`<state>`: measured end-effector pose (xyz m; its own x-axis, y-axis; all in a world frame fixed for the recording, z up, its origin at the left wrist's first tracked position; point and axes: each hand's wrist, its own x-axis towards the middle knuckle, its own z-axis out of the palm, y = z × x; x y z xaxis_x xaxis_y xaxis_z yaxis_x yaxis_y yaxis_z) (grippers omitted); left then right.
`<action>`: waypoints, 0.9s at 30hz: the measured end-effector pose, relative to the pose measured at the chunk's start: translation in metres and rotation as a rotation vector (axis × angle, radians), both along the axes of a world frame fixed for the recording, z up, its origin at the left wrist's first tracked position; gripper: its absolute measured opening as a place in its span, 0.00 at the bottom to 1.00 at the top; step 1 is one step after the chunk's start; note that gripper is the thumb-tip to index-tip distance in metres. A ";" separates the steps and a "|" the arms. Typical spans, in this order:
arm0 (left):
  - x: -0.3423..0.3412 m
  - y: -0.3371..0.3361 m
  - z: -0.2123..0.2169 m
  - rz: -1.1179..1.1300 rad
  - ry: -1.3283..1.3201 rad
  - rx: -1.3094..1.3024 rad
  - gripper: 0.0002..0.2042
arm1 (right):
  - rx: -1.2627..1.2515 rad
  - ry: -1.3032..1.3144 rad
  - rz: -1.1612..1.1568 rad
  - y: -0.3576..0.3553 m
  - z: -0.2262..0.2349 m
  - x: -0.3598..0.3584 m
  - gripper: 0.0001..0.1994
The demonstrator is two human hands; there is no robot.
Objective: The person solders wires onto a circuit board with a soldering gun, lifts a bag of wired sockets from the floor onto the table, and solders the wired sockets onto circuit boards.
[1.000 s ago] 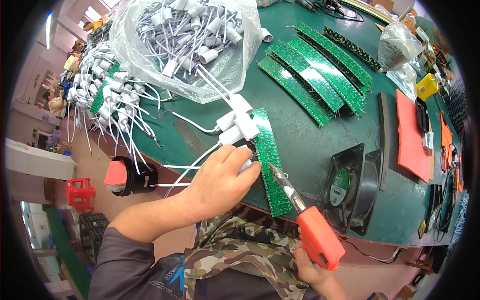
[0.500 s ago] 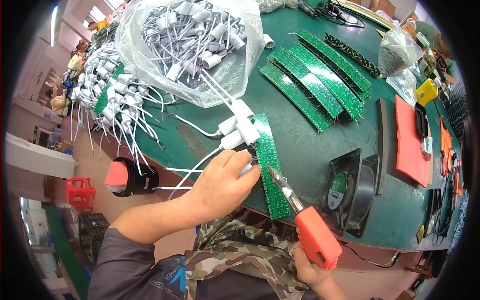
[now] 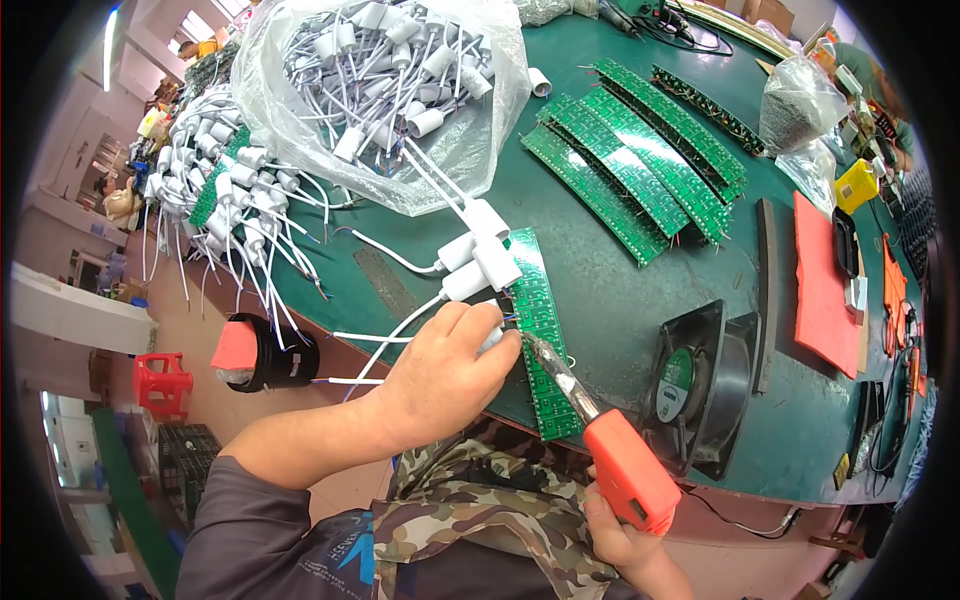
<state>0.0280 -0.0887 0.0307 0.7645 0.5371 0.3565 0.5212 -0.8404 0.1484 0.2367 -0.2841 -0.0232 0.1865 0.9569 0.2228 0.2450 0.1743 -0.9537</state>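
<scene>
A long green circuit board (image 3: 545, 370) lies at the table's near edge, running toward me. My left hand (image 3: 445, 365) is closed on a white lamp holder (image 3: 491, 338), mostly hidden by the fingers, with its thin wires at the board's left edge. My right hand (image 3: 620, 530) grips the red handle of a soldering iron (image 3: 625, 470). Its metal tip meets the board's left edge beside my left fingertips; whether it touches a wire is too small to tell. Several more white lamp holders (image 3: 465, 281) with cables rest along the board's upper left.
A clear plastic bag (image 3: 470, 165) full of white lamp holders stands beyond, with a heap (image 3: 225, 180) of more at the left. Stacked green boards (image 3: 640, 160) lie at the back. A black fan (image 3: 690, 390) stands right of the iron, near a metal bar (image 3: 765, 290) and red foam sheet (image 3: 822, 285).
The soldering iron has shifted slightly left and down, its tip now closer to my left fingertips. My left hand stays in place on the lamp holder.
</scene>
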 end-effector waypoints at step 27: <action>-0.002 0.001 0.000 -0.010 0.009 -0.006 0.15 | -0.098 -0.116 0.015 -0.012 0.006 0.005 0.17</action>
